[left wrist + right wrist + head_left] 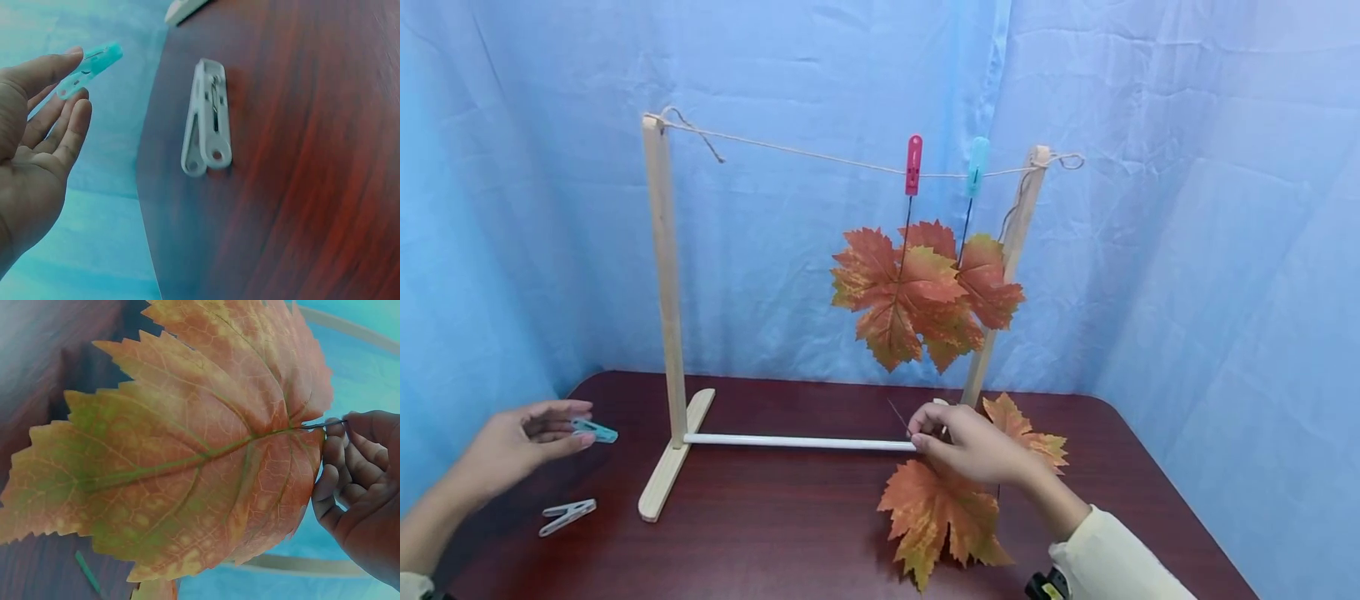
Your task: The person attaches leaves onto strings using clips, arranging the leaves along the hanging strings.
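My left hand (520, 446) pinches a teal clothespin (595, 431) between thumb and fingers, above the table's left side. A white clothespin (209, 119) lies on the table just below that hand. With thumb and fingertips my right hand (970, 442) pinches the thin dark stem of an orange artificial leaf (187, 450), which hangs down below the hand in the head view. Two similar leaves (891, 292) hang from the string (820, 156), one under a red clothespin (913, 165), the other under a teal clothespin on the string (977, 167).
A wooden post (664, 275) on a flat foot (676, 458) stands at left, another post (1018, 225) at right, joined low by a white rod (797, 442). Another leaf (1037, 437) lies on the dark red table (760, 525) behind the right forearm. Blue curtains (760, 250) surround the table.
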